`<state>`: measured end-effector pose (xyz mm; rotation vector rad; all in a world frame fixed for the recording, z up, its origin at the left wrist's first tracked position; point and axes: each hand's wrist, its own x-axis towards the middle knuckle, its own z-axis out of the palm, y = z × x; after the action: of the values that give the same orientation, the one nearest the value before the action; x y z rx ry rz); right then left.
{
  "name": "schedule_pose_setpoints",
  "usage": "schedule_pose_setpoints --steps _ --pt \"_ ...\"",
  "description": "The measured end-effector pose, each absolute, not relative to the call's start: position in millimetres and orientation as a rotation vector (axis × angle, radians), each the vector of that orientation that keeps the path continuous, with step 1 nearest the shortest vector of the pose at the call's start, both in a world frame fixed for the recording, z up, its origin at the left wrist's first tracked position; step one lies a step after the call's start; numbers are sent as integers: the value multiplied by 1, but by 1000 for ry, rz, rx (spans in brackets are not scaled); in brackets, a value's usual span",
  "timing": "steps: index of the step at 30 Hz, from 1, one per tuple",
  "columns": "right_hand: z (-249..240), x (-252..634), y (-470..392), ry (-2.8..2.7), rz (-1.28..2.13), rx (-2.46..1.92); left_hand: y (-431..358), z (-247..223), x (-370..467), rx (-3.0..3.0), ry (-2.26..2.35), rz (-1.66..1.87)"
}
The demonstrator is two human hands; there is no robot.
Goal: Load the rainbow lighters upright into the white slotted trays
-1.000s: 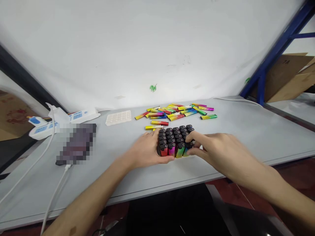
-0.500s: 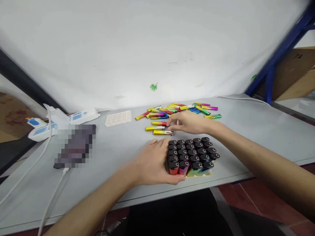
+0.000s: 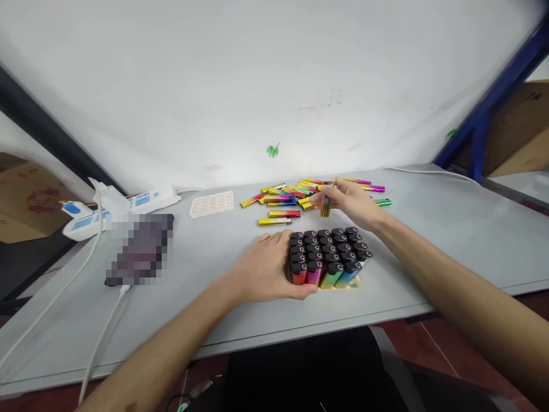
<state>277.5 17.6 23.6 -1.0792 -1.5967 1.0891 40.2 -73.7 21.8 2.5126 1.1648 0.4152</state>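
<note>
My left hand point(image 3: 266, 266) is wrapped around the left side of a pale tray point(image 3: 355, 282) packed with several upright lighters point(image 3: 328, 252), their black tops facing up. Behind the tray, my right hand point(image 3: 355, 205) pinches a single lighter point(image 3: 325, 207) between thumb and fingers, raised off the table and roughly upright. Loose shiny lighters point(image 3: 281, 198) in yellow, red, green, blue and pink lie in a heap farther back, partly hidden by the right hand. A yellow-and-white lighter point(image 3: 274, 222) and a yellow-and-red one point(image 3: 284, 214) lie nearest the tray.
A white dimpled tray point(image 3: 212, 204) lies flat to the left of the heap. Farther left are a blurred-out dark device point(image 3: 141, 249) with a white cable point(image 3: 107, 320) and power strips point(image 3: 146, 200). A white wall point(image 3: 240, 103) bounds the grey table point(image 3: 206, 252) behind.
My right hand has picked up the nearest lighter, lifted it and moved slightly right, turning it upright. My left hand stays on the tray; the view has shifted slightly.
</note>
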Motion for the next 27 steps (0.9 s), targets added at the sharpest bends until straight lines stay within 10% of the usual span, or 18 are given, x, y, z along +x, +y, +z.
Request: schedule_pose_setpoints --steps 27 --pt "15 274 27 -1045 1500 -1115 -42 16 17 2129 1484 596"
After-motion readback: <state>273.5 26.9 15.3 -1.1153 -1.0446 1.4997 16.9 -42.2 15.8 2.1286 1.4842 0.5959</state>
